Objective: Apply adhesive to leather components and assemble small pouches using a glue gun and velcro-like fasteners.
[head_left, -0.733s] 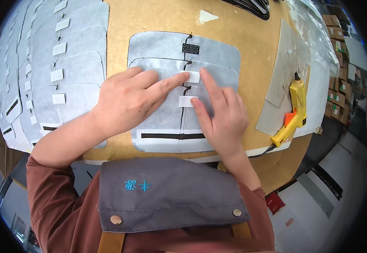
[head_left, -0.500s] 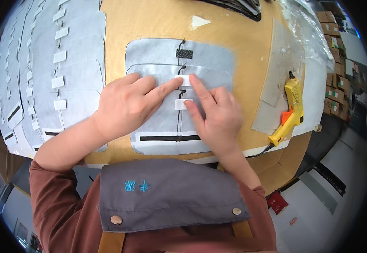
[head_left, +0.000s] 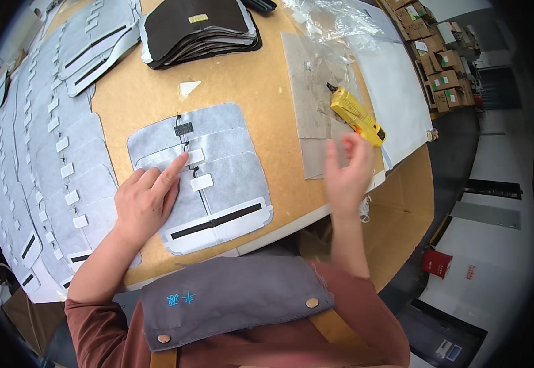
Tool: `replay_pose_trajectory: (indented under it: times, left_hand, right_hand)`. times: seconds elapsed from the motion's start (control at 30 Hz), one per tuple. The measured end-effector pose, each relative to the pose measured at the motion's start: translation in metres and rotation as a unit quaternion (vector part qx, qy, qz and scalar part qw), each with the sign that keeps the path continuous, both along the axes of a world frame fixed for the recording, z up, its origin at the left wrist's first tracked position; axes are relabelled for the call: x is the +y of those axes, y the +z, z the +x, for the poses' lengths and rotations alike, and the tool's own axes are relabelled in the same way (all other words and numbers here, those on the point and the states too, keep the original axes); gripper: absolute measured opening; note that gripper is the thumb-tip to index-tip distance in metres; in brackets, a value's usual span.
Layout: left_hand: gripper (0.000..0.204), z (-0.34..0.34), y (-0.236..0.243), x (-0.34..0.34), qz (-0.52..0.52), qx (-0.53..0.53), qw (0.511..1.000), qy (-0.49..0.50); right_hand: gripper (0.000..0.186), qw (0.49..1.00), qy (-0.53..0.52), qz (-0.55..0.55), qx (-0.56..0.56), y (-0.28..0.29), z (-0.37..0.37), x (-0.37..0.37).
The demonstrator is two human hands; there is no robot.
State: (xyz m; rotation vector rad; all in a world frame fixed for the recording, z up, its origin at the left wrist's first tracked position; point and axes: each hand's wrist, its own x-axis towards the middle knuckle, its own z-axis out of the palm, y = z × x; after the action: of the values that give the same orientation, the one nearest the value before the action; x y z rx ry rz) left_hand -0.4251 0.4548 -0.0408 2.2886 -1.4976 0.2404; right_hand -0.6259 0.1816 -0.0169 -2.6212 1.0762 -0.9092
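A grey felt-like panel (head_left: 230, 202) with layered pocket edges lies on the table before me. Down its middle run a dark cord, a black textured patch (head_left: 183, 129), white tabs (head_left: 202, 182) and a black strip (head_left: 218, 220) near the front. My left hand (head_left: 147, 199) rests on the panel, index finger stretched out to the upper white tab, the other fingers bent, holding nothing. My right hand (head_left: 351, 172) is raised, slightly blurred, thumb apart from the fingers. Its fingertips overlap the near end of a yellow glue gun (head_left: 354, 113); whether they touch it cannot be made out.
Rows of similar grey panels (head_left: 89, 178) cover the table's left. A stack of dark panels (head_left: 199, 30) stands at the back. Under the glue gun lies a greyish board (head_left: 310, 80), with clear plastic film (head_left: 334, 24) behind. A cardboard box (head_left: 396, 214) sits below the right edge.
My right hand has left the panel's white tab and moved right to the glue gun. The left index finger stays at the tab. The view has turned to the right.
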Motion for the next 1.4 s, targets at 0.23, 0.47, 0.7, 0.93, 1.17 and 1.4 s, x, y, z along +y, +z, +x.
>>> replay_pose_trajectory:
  times: [0.23, 0.47, 0.7, 0.93, 1.17, 1.4]
  left_hand:
    - [0.063, -0.001, 0.002, -0.002, -0.009, -0.025, 1.000, -0.010]
    - [0.045, -0.027, 0.027, 0.012, -0.048, -0.026, 0.998, 0.018]
    - [0.020, -0.065, 0.032, 0.023, -0.079, 0.082, 0.993, 0.037]
    - [0.024, -0.093, 0.046, -0.007, -0.024, 0.267, 0.953, -0.140]
    - [0.039, -0.104, 0.033, 0.019, 0.092, 0.319, 0.915, -0.230]
    - [0.012, -0.097, 0.040, 0.046, 0.037, 0.463, 0.885, -0.046]
  right_hand:
    - [0.052, 0.968, -0.175, 0.155, 0.092, -0.009, -0.066, -0.049]
    - [0.044, 0.907, -0.108, 0.391, -0.115, -0.024, -0.086, -0.075]
    - [0.038, 0.809, -0.023, 0.487, -0.328, -0.014, -0.095, -0.069]
    - [0.035, 0.557, 0.188, 0.566, -0.578, 0.073, -0.084, -0.064]
    - [0.034, 0.397, 0.452, 0.510, -0.615, 0.181, -0.065, -0.122]
    - [0.066, 0.427, 0.560, 0.463, -0.538, 0.195, -0.045, -0.125]
